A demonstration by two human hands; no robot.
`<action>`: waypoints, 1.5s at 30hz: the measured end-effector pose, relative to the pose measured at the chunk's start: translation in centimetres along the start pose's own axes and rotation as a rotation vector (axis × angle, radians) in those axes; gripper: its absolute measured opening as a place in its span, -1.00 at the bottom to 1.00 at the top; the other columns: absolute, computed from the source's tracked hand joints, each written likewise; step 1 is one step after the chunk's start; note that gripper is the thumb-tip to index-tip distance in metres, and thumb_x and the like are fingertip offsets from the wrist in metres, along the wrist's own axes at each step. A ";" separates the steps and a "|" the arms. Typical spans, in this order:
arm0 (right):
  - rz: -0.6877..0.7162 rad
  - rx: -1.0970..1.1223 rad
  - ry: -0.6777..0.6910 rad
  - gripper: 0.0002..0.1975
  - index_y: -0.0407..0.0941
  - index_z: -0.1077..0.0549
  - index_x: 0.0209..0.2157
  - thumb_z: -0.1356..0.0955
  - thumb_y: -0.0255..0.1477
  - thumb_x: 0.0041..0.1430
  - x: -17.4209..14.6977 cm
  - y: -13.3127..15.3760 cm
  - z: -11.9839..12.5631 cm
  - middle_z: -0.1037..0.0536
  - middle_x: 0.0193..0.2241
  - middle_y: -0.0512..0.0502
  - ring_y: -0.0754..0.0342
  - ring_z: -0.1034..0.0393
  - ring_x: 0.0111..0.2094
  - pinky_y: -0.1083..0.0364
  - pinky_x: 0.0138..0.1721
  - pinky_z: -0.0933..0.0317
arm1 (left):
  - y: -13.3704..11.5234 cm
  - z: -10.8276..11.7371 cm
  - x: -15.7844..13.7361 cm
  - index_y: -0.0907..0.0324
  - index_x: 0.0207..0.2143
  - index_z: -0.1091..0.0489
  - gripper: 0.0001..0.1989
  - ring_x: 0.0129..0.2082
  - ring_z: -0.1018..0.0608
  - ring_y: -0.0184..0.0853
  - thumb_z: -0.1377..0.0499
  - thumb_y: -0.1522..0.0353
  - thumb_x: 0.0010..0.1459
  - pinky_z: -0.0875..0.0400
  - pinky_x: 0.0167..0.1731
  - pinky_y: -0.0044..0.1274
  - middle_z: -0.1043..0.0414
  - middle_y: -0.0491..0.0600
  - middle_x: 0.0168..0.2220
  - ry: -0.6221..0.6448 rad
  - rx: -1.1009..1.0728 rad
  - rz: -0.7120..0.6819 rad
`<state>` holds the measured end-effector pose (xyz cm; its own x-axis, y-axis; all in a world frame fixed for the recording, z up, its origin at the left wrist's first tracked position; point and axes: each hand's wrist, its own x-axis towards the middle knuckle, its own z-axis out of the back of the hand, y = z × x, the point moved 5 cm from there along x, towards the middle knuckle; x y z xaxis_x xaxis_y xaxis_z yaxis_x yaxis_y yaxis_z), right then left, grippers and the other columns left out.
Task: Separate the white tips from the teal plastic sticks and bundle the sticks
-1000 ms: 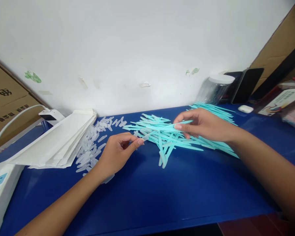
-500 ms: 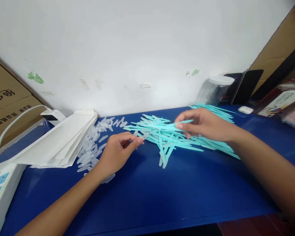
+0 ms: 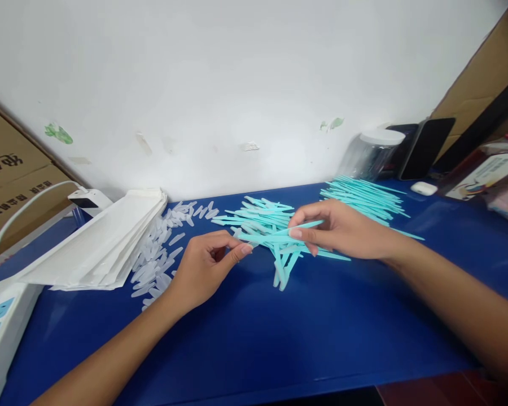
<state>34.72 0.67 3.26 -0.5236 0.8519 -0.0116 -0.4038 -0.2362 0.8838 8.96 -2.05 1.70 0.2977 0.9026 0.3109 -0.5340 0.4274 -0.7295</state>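
Here comes the right hand [image 3: 336,228], in from the right, and that's the change: the stick [image 3: 271,239] it pinches now reaches across to the left hand's fingertips. The left hand [image 3: 211,268] barely shifts, thumb and finger closed on a clear piece [image 3: 256,245]. So the two parts, well apart a second ago, are now meeting at one spot above the desk [image 3: 258,338]! Whether the stick's end is inside the clear piece or only beside it, I can't tell; fingers and overlap hide it. The hands themselves stay apart, bridged by what they hold. I can't rule out a second stick in the right grip either.

Behind them, the loose pile of sticks [image 3: 260,211] lies crisscrossed. The right hand's move also uncovers more of the bundle [image 3: 359,197] at the right, lying more or less parallel. Over left, more clear pieces [image 3: 152,262] are scattered just beside the white bags [image 3: 101,242].
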 end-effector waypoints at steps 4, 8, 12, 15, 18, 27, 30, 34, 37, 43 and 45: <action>-0.015 0.044 -0.002 -0.70 -0.09 -0.62 -0.25 -0.51 -0.12 0.28 0.1 0.0 -0.8 -0.52 -0.58 0.06 0.18 -0.25 -0.60 0.12 -0.52 -0.07 | 0.3 -0.1 -0.1 0.14 -0.41 -0.64 -0.70 -0.51 -0.39 -0.41 -0.32 0.19 0.35 -0.23 -0.49 -0.54 -0.48 -0.11 -0.50 -0.014 -0.027 -0.024; -0.046 0.051 -0.002 -0.64 -0.10 -0.62 -0.24 -0.53 -0.06 0.22 0.1 0.0 -0.7 -0.51 -0.57 0.06 0.19 -0.21 -0.62 0.11 -0.53 -0.04 | 0.2 -0.2 -0.1 0.12 -0.37 -0.65 -0.75 -0.52 -0.43 -0.43 -0.32 0.23 0.37 -0.26 -0.52 -0.55 -0.53 -0.11 -0.47 -0.028 -0.001 -0.115; -0.081 0.031 -0.006 -0.65 -0.07 -0.62 -0.23 -0.52 -0.06 0.24 0.1 -0.3 -0.1 -0.47 -0.60 0.07 0.15 -0.27 -0.57 0.10 -0.48 -0.06 | -1.0 0.8 -0.3 0.14 -0.24 -0.65 -0.79 -0.43 -0.60 -0.40 -0.31 0.22 0.39 -0.41 -0.45 -0.56 -0.65 -0.07 -0.33 -0.118 0.240 -0.434; -0.119 -0.018 -0.001 -0.66 -0.05 -0.63 -0.23 -0.51 -0.05 0.25 0.1 -0.8 0.4 -0.47 -0.61 0.06 0.11 -0.31 -0.52 0.08 -0.43 -0.08 | -2.1 1.5 -1.0 0.17 -0.11 -0.63 -0.76 -0.37 -0.68 -0.33 -0.35 0.19 0.35 -0.46 -0.41 -0.51 -0.73 -0.03 -0.17 -0.221 0.632 -0.736; -0.163 -0.045 0.014 -0.63 -0.05 -0.64 -0.22 -0.51 -0.02 0.22 0.1 -1.3 0.9 -0.47 -0.60 0.05 0.09 -0.31 -0.51 0.07 -0.40 -0.10 | -2.7 1.6 -1.4 0.17 -0.17 -0.62 -0.85 -0.47 -0.61 -0.35 -0.37 0.27 0.34 -0.40 -0.50 -0.46 -0.75 -0.05 -0.09 -0.265 0.893 -0.869; -0.127 -0.038 0.079 -0.63 -0.07 -0.65 -0.25 -0.53 -0.03 0.19 -0.2 -0.9 0.7 -0.49 -0.51 0.02 0.08 -0.36 -0.47 0.07 -0.37 -0.16 | -3.0 0.5 -1.7 0.15 -0.26 -0.64 -0.80 -0.48 -0.50 -0.34 -0.23 0.36 0.45 -0.23 -0.59 -0.44 -0.74 -0.05 -0.08 -0.161 1.035 -0.815; -0.136 -0.056 0.086 -0.63 -0.05 -0.66 -0.24 -0.51 -0.02 0.21 -0.2 -1.0 0.7 -0.49 -0.53 0.01 0.07 -0.35 -0.48 0.08 -0.42 -0.11 | -2.9 0.5 -1.6 0.15 -0.25 -0.64 -0.75 -0.48 -0.47 -0.33 -0.18 0.38 0.48 -0.20 -0.60 -0.43 -0.73 -0.02 -0.08 -0.129 1.033 -0.788; -0.137 -0.056 0.099 -0.62 -0.05 -0.65 -0.25 -0.52 0.00 0.20 -0.2 -0.9 0.7 -0.47 -0.56 0.03 0.08 -0.32 -0.50 0.08 -0.44 -0.10 | -3.0 0.4 -1.9 0.16 -0.22 -0.64 -0.76 -0.47 -0.46 -0.33 -0.17 0.44 0.47 -0.27 -0.55 -0.44 -0.72 0.00 -0.06 -0.124 1.047 -0.818; -0.137 -0.073 0.114 -0.64 -0.04 -0.64 -0.28 -0.52 -0.01 0.22 -0.2 -0.7 0.4 -0.46 -0.58 0.05 0.10 -0.29 -0.52 0.08 -0.44 -0.09 | -3.1 -0.1 -2.1 0.18 -0.27 -0.63 -0.76 -0.48 -0.45 -0.33 -0.18 0.52 0.42 -0.30 -0.56 -0.43 -0.72 0.01 -0.02 -0.118 1.109 -0.840; -0.150 -0.100 0.125 -0.63 -0.05 -0.63 -0.27 -0.50 -0.02 0.25 -0.1 -0.6 -0.3 -0.46 -0.61 0.05 0.09 -0.28 -0.53 0.09 -0.45 -0.09 | -3.1 -1.7 -2.4 0.23 -0.34 -0.62 -0.69 -0.52 -0.46 -0.34 -0.15 0.68 0.28 -0.26 -0.67 -0.45 -0.72 0.05 -0.04 -0.063 1.231 -0.866; -0.159 -0.090 0.123 -0.62 -0.06 -0.63 -0.27 -0.50 -0.01 0.25 0.0 -0.6 -0.6 -0.45 -0.61 0.05 0.10 -0.27 -0.53 0.09 -0.46 -0.08 | -3.1 -1.8 -2.4 0.23 -0.33 -0.63 -0.67 -0.53 -0.47 -0.35 -0.13 0.68 0.29 -0.27 -0.67 -0.45 -0.73 0.03 -0.06 -0.065 1.242 -0.860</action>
<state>34.51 0.56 2.40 -0.5332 0.8197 -0.2091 -0.5509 -0.1489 0.8212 11.34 -5.66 2.10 0.8416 0.3489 0.4123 -0.5401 0.5517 0.6356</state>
